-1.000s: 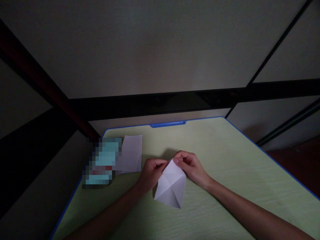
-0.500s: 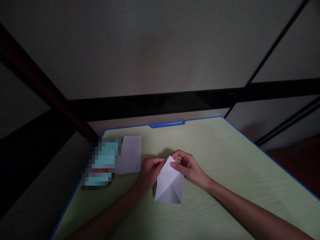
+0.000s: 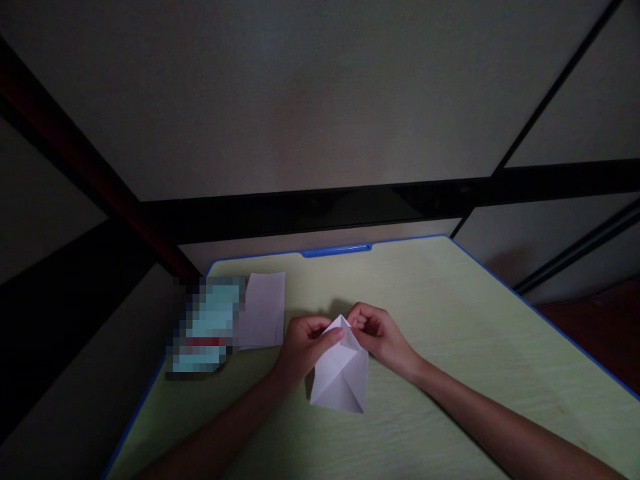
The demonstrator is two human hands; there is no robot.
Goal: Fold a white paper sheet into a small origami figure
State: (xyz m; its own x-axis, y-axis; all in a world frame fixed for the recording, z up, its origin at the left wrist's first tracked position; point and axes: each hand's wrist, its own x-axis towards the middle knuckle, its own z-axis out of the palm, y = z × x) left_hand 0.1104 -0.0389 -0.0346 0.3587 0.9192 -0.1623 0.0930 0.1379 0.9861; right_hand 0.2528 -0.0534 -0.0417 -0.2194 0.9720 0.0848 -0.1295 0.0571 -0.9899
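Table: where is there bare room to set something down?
The table is bare from the right hand out to its right edge, and below the folded paper, between the forearms. Crowded: the far-left corner, with pixelated item and sheets, and the middle, where left hand and right hold the paper.

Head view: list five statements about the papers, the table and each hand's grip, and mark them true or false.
1. The left hand's grip has its thumb on the folded paper. True.
2. The right hand's grip lies flat on the table. False: its fingers are curled at the folded paper.
3. Other paper lies left of the folded paper. True.
4. The folded paper is uncreased. False: creases cross it.
5. The table rim is red. False: blue.
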